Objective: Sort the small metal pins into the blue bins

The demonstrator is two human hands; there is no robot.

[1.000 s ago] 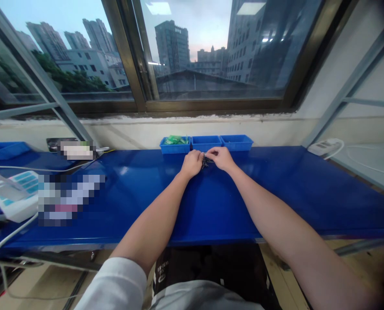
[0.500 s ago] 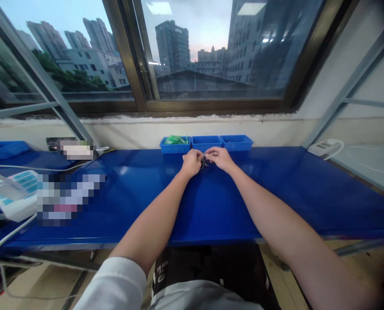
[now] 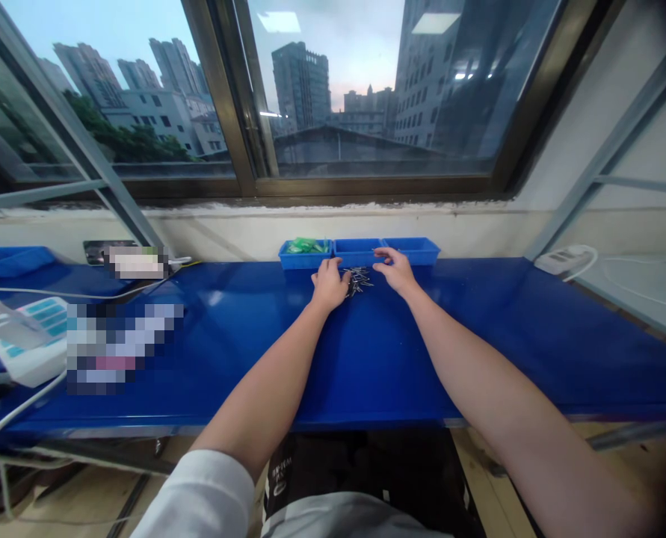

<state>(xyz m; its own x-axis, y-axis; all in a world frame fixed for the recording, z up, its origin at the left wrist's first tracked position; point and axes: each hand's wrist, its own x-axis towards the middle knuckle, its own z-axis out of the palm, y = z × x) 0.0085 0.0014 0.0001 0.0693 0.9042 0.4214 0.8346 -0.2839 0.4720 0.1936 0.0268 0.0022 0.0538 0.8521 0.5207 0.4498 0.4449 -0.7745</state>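
A loose pile of small metal pieces [image 3: 359, 279] lies on the blue table [image 3: 366, 359], in front of three blue bins. My left hand [image 3: 330, 284] rests at the pile's left edge, fingers apart, with nothing seen in it. To the right of the pile, my right hand [image 3: 394, 270] is raised before the middle and right bins, its thumb and fingers apart. Green items [image 3: 309, 245] fill the left bin [image 3: 304, 260]. The middle bin [image 3: 357, 249] and the right bin [image 3: 422, 252] stand beside it; their contents are hard to see.
At the left are a white device [image 3: 35, 336] with cables, blurred-out objects and another blue tray [image 3: 13, 261]. A power strip [image 3: 561, 259] with a white cable sits at the back right. Grey metal frame bars rise at both sides before the window.
My hands have moved apart, the right one going right and opening from its pinch. The left hand's fingers have spread. More of the metal pile shows between them.
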